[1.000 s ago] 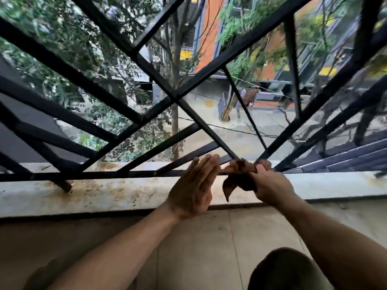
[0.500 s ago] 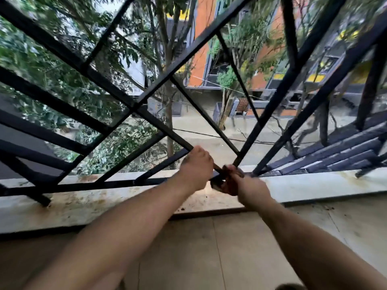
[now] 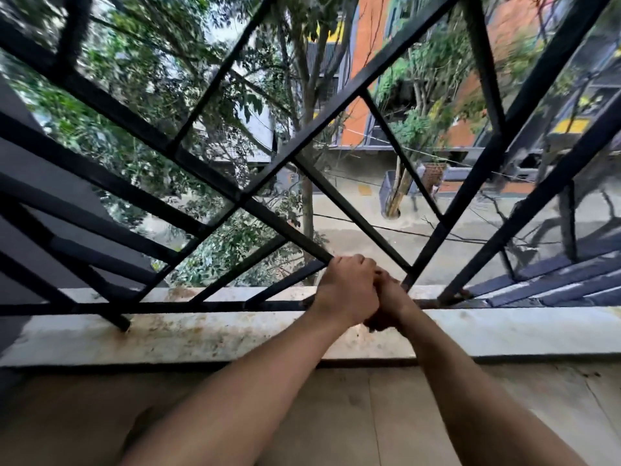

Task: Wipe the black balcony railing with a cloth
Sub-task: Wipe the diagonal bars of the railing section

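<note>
Both touching | left hand (image 3: 347,290) grips railing (image 3: 240,196) | right hand (image 3: 392,297) clutches cloth (image 3: 374,323) (apparently)

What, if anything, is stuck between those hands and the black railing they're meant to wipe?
Nothing visible. The left hand curls its fingers round a slanted bar of the black railing just above the stained ledge. The right hand sits tight beside it, with a dark scrap of cloth showing beneath.

The left hand (image 3: 346,290), flat-fingered a second ago, now curls around a diagonal bar of the black railing (image 3: 285,230), pressed against the right hand (image 3: 391,294). The cloth (image 3: 378,322), earlier dangling, is nearly hidden beneath that grip.
</note>
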The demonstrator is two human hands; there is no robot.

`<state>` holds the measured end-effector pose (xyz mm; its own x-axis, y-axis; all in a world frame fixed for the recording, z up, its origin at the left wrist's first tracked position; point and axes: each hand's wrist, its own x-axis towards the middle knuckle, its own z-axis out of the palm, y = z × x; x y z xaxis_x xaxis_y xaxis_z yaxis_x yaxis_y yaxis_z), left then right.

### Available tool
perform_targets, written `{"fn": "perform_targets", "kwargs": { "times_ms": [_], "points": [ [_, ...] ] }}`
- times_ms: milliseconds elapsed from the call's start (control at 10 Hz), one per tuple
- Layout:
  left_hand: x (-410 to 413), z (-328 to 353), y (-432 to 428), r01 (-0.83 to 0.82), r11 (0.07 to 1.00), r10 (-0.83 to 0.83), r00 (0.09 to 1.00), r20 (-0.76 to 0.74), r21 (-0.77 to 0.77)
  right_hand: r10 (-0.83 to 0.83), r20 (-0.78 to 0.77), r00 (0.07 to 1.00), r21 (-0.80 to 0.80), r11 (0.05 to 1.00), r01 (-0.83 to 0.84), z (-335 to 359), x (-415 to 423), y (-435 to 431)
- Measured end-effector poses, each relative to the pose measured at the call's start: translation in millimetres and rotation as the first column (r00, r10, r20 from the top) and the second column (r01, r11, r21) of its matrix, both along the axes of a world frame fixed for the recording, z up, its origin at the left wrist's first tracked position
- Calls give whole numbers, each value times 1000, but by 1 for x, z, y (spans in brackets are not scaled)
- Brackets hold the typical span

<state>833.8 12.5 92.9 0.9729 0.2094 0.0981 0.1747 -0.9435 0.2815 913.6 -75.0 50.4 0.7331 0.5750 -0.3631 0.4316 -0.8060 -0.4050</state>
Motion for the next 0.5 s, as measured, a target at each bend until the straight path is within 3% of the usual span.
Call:
{"fn": "perform_targets", "kwargs": {
  "times_ms": [100, 200, 300, 400, 500],
  "points": [
    [-7, 18, 12, -103, 988, 126, 970, 207, -119, 30, 3, 1000, 169, 985, -30, 32, -14, 24],
    [-17, 49, 34, -106, 992, 95, 984, 150, 67, 115, 243, 963, 24, 992, -124, 33, -17, 23],
    [-24, 62, 37, -126, 987, 117, 989, 87, 105, 112, 279, 954, -117, 990, -83, 35, -24, 26],
    [-19, 86, 46, -164, 967, 178, 983, -54, 197, 289, 215, 933, 11, 954, -298, 59, -46, 67],
    [-14, 109, 51, -95, 933, 201, 936, -287, 346, 214, 64, 975, 203, 953, -223, 83, -48, 91]
  ]
}}
